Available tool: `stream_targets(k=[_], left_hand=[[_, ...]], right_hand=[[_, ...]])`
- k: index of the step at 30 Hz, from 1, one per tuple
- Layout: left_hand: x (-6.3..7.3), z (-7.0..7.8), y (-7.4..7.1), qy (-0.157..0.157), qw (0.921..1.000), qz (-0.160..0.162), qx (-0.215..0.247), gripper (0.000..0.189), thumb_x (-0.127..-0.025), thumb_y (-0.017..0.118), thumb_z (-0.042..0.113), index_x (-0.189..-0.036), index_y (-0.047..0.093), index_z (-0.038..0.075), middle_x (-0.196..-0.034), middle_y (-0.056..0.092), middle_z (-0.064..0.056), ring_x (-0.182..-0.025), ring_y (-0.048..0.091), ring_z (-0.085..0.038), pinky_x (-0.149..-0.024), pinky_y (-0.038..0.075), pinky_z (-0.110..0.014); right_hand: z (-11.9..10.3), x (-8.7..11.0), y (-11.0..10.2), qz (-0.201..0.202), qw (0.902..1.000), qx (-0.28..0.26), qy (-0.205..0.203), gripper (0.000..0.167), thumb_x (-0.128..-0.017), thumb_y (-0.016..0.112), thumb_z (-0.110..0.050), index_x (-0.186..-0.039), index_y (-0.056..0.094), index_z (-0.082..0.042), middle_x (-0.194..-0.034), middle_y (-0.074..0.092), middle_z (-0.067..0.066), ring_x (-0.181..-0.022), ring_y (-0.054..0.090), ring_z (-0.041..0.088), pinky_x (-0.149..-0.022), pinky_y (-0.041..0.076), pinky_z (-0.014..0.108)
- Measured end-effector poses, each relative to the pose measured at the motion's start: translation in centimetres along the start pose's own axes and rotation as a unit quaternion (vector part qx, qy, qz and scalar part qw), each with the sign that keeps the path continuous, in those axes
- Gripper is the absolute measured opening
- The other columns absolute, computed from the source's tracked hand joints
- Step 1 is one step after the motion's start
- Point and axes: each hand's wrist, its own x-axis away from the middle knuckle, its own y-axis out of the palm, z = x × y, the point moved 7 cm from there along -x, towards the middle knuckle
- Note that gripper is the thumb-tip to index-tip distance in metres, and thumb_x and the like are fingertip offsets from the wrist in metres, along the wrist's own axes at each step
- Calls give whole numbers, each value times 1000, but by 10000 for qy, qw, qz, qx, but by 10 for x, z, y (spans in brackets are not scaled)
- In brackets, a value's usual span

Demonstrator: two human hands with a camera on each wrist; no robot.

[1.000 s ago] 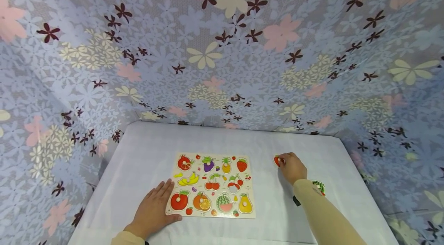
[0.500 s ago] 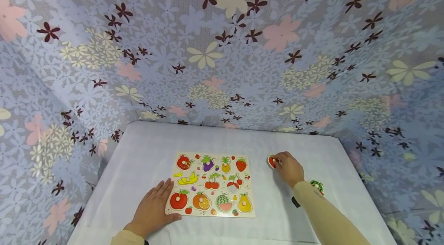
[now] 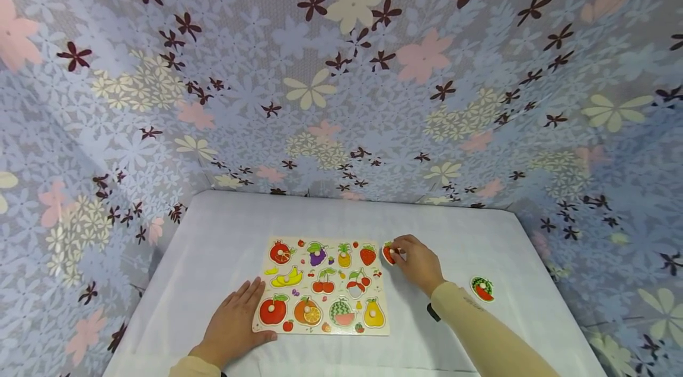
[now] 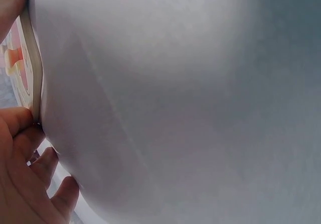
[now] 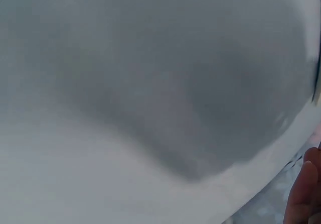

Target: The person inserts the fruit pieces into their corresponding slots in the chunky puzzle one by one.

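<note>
A wooden fruit puzzle board lies on the white-covered table, with knobbed fruit pieces in several of its recesses. My left hand rests at the board's left edge, fingers straight and spread, thumb by the lower-left corner; the left wrist view shows its fingertips at the board's side. With my right hand I pinch a strawberry puzzle piece by its knob, just off the board's upper right edge, beside the printed strawberry recess. Only a few fingers of the right hand show in the right wrist view.
A watermelon puzzle piece lies on the table to the right of my right forearm. Flowered cloth hangs around the back and sides of the table.
My right hand has moved left with the strawberry piece, from well right of the board to its edge. The watermelon piece is now uncovered by the sleeve. My left hand stays put.
</note>
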Motion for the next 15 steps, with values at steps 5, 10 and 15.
stream_targets(k=[5,10,15], left_hand=[[0,0,0,34,10000,11,63,113,-68,76,72,-151,42,3,-157,36,-11,-144,32,-35,-113,30,-57],[0,-1,0,5,10000,-14,28,113,-68,75,73,-151,41,4,-158,36,-10,-144,31,-34,-113,30,-57],[0,-1,0,-14,10000,2,99,113,-67,77,72,-151,42,4,-158,36,-11,-144,31,-35,-113,30,-58]], right_hand=[[-19,-4,5,-42,9999,-82,-95,12,-87,79,-21,-98,75,-17,-116,66,-1,-88,68,16,-72,58,38],[-33,-8,16,-271,9996,-71,-52,14,-89,78,-23,-101,75,-18,-119,65,0,-91,67,15,-74,58,38],[-41,-13,24,-418,9991,-7,51,13,-91,76,-24,-102,75,-18,-119,65,0,-93,67,17,-77,58,39]])
